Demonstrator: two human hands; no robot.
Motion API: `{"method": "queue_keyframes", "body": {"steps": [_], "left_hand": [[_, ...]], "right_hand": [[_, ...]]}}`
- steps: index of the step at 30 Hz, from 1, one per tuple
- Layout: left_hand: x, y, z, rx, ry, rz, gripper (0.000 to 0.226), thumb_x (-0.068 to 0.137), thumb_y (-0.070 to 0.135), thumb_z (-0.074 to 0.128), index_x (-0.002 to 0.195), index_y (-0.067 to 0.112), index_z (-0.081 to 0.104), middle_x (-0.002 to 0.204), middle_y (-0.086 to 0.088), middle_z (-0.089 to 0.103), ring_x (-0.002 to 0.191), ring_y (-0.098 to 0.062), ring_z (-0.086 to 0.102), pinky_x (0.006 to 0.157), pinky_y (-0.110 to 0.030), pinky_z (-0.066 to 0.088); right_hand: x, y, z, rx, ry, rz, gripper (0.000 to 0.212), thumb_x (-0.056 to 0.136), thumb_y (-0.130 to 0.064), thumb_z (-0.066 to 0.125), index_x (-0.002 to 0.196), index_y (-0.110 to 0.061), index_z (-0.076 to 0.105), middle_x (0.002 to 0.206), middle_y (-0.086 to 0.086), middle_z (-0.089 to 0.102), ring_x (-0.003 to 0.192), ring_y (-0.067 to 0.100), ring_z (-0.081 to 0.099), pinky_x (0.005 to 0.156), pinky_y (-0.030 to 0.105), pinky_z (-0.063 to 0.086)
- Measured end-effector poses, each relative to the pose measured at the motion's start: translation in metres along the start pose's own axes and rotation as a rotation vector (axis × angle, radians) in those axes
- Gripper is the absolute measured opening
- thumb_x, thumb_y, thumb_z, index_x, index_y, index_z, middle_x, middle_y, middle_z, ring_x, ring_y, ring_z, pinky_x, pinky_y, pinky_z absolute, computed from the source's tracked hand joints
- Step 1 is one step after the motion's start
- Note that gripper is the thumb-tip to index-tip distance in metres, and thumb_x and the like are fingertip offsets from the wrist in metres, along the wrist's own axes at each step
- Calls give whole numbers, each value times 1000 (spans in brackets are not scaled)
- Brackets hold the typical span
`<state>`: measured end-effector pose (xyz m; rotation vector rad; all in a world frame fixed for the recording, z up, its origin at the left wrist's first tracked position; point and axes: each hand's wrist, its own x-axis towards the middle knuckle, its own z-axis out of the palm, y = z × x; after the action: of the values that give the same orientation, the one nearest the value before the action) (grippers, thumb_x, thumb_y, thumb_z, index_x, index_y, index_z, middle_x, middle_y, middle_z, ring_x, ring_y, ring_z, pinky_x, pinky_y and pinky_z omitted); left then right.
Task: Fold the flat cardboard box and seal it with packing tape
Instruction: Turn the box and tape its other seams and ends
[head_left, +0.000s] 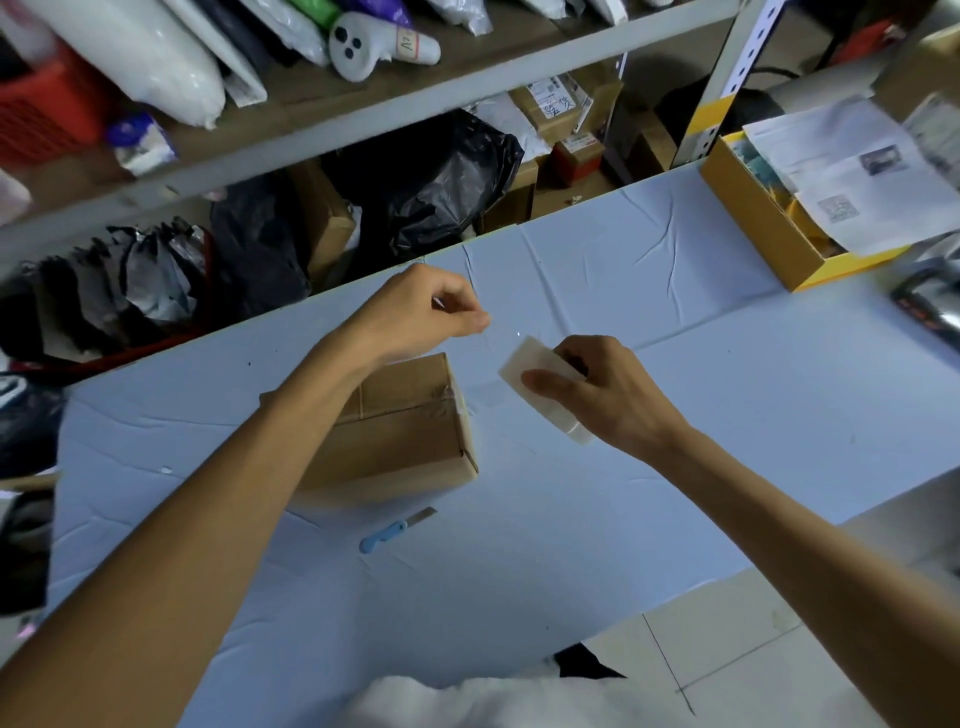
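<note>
Tape roll (530, 364) gripped in my right hand (608, 400) | left hand (426, 312) pinches its end, to stretch a strip for box (410, 436)

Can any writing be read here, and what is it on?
"A7", last mark unclear: sticker on the white controller.
Parcel label: print and handwriting, too blurred to read.
Printed sheets over the yellow box: QR code, text too small.
Cardboard box, tape roll: no text visible.
</note>
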<state>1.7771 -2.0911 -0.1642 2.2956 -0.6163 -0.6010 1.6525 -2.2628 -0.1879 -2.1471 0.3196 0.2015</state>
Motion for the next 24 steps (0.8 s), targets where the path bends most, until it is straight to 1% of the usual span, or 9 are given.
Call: {"method": "queue_keyframes", "body": {"steps": [3,5,8,10,13,17,19,22,24], "left_hand": [[0,0,5,-147,29,-42,14,85,29,68,83,15,70,82,4,66,82,-14,61,83,-41,53],[1,-1,9,-210,89,-75,14,83,31,70,83,17,70,86,3,66,86,-16,64,84,-40,56],[1,-2,12,-226,140,-93,18,82,32,72,85,14,70,95,1,68,87,-16,68,81,-36,58],[-1,0,12,-271,122,-79,16,81,26,73,84,10,70,90,-7,71,81,-16,70,78,-32,59],[-4,-2,10,-285,62,-79,11,80,16,73,84,6,70,78,-14,72,68,-14,69,66,-25,56],[2,-17,4,-295,30,-79,10,75,14,77,80,7,71,75,-15,71,66,-19,69,64,-28,55],[7,-24,4,-300,0,-65,12,72,15,78,78,7,71,74,-15,72,66,-22,69,64,-28,56],[7,-29,7,-269,-3,-33,10,70,11,80,76,6,72,71,-16,72,62,-22,69,63,-29,56],[4,-29,7,-231,36,-3,10,71,8,79,75,4,72,68,-15,71,58,-20,68,59,-30,57]], "right_hand": [[-1,-3,2,36,-9,17,44,87,-38,64,81,5,54,67,6,49,59,20,44,53,31,32],[-2,-4,4,57,-26,28,44,87,-42,62,75,-1,51,65,4,52,57,22,47,53,35,34],[-7,-4,8,206,-71,56,39,88,-42,58,88,-3,59,69,7,72,66,29,68,65,50,53],[-13,-4,10,315,-92,99,35,89,-37,61,95,-3,62,71,11,74,68,29,73,73,54,55],[-23,-7,15,346,-83,139,29,85,-30,68,94,-3,65,75,11,75,70,27,74,76,53,56],[-37,-12,23,381,-53,140,19,82,-21,73,88,-3,69,76,9,76,75,29,73,71,46,54],[-40,-13,29,423,-17,157,28,78,-29,75,85,-2,69,76,11,75,78,34,73,72,53,54],[-42,-20,42,388,28,197,57,66,-50,75,81,3,66,78,24,70,81,47,66,69,61,50],[-45,-24,45,371,26,229,54,70,-50,73,77,3,68,75,20,72,79,43,67,68,58,52]]}}
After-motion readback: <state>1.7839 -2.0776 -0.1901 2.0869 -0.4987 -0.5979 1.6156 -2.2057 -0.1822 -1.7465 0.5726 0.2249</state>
